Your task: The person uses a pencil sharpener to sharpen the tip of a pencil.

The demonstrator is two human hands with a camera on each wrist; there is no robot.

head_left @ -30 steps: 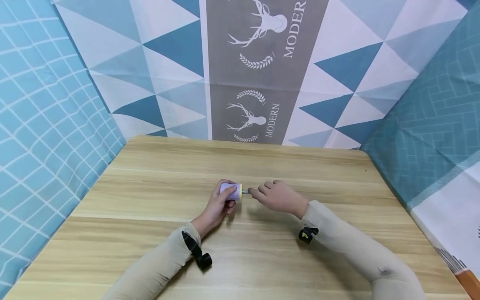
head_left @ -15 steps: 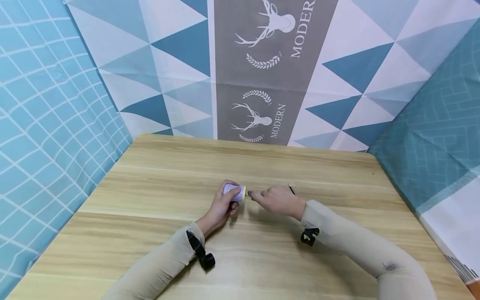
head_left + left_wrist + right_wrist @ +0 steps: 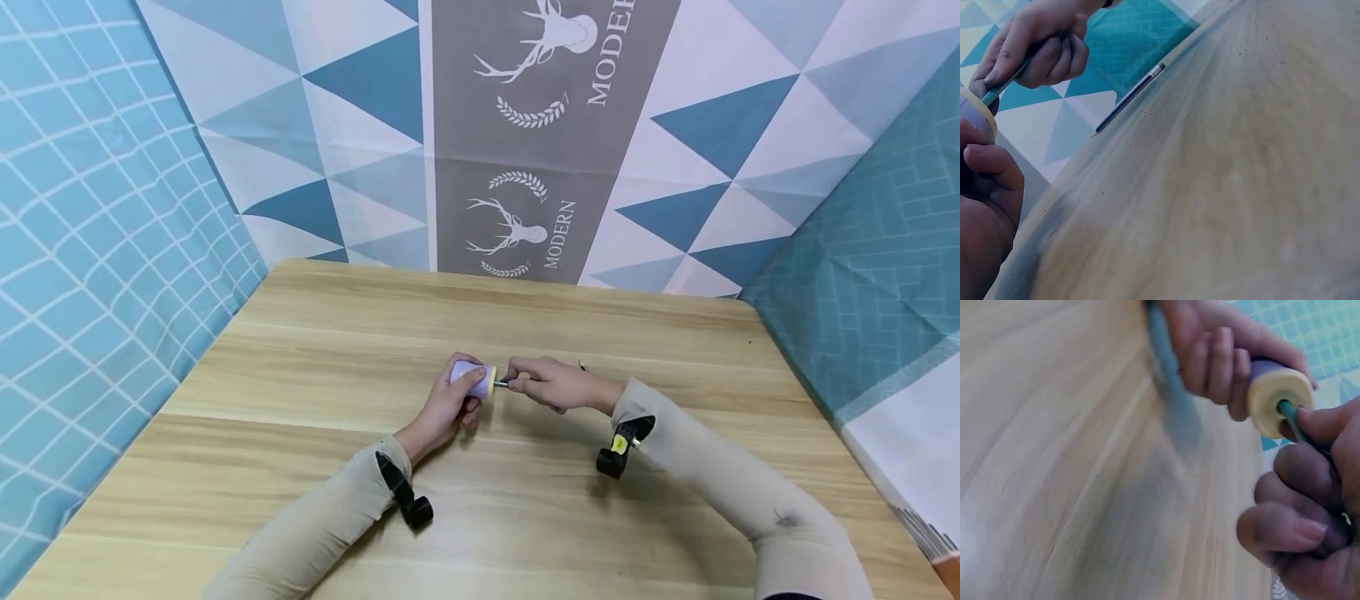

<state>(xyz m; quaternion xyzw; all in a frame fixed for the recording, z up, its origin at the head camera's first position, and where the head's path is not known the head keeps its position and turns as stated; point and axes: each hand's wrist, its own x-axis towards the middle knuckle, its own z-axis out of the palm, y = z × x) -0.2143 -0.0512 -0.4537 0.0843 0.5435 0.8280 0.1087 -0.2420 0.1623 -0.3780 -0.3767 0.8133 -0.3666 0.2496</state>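
My left hand [image 3: 444, 408] grips a small purple pencil sharpener [image 3: 463, 378], lying sideways with its cream-yellow end toward the right hand. The thumb lies along its near side. In the right wrist view, that end [image 3: 1261, 407] has a round hole with a teal pencil [image 3: 1287, 409] stuck into it. My right hand [image 3: 558, 385] pinches the pencil close to the hole between thumb and forefinger, the other fingers curled in. A short piece of shaft shows between hand and sharpener; the tip is hidden inside. Both hands are held over the table.
A second, dark pencil [image 3: 1129, 99] lies on the wooden table [image 3: 360, 333] behind the right hand; only its end shows in the head view. Patterned cloth [image 3: 360, 125] hangs behind the table, with blue cloth at both sides.
My right hand has turned at the wrist around the pencil, its knuckles and wrist camera rolled over. The left hand keeps its grip on the sharpener. The head view has shifted slightly.
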